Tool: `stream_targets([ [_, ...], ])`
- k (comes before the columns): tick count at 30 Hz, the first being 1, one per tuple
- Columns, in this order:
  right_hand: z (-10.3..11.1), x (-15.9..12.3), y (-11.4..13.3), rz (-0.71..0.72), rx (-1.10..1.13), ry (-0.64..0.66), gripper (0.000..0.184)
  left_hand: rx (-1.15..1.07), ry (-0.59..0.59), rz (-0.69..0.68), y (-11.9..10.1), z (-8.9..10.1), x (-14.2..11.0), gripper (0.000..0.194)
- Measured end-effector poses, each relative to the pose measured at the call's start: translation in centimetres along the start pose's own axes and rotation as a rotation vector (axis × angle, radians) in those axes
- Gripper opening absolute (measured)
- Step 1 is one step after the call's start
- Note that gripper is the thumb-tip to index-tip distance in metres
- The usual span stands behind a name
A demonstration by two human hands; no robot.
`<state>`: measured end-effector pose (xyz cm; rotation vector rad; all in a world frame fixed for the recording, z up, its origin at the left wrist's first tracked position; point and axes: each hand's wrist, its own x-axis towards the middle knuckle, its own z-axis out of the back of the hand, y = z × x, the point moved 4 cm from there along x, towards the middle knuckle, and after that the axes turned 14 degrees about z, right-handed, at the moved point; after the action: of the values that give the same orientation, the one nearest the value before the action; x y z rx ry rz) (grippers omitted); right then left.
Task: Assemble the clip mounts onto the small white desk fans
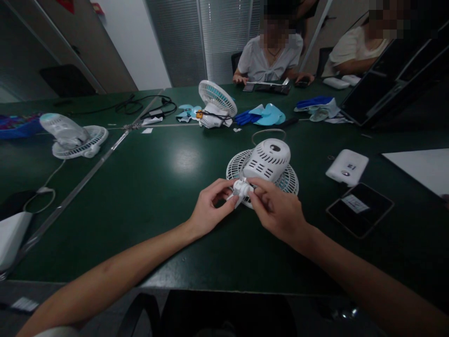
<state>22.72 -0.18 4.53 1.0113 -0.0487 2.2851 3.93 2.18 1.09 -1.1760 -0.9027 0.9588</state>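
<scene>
A white fan (pixel 268 159) lies grille-down on the green table, with its slotted motor housing facing up and its round grille (pixel 291 180) beneath. At its near edge is a small white plastic fitting (pixel 242 188); whether it is joined to the fan, I cannot tell. My left hand (pixel 213 206) pinches the fitting from the left between thumb and fingers. From the right, my right hand (pixel 278 210) grips the same fitting with thumb and forefinger. A thin pale cable (pixel 268 131) loops behind the housing.
Farther back stand another white fan (pixel 215 105) and light-blue fan blades (pixel 270 114). A third fan (pixel 75 135) lies left. A white power bank (pixel 348 167) and a dark phone (pixel 360 209) lie right. Two people sit across the table (pixel 157 182); a black case (pixel 389 79) stands far right.
</scene>
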Motion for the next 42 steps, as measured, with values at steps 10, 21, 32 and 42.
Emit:
stream_targets([
  [10,0.8,0.1,0.0,0.221,-0.194,0.11,0.041,-0.025,-0.023,0.004,0.0,0.1,0.1,0.034],
  [21,1.4,0.4,0.2,0.279,-0.187,0.069,0.046,-0.024,-0.013,-0.03,0.2,-0.1,0.2,0.035],
  [32,0.6,0.1,0.0,0.26,-0.244,0.093,0.037,0.019,-0.027,-0.062,-0.1,0.0,0.1,0.032],
  [42,1.3,0.3,0.3,0.426,-0.223,0.095,0.023,0.024,-0.045,-0.055,0.0,0.2,0.2,0.033],
])
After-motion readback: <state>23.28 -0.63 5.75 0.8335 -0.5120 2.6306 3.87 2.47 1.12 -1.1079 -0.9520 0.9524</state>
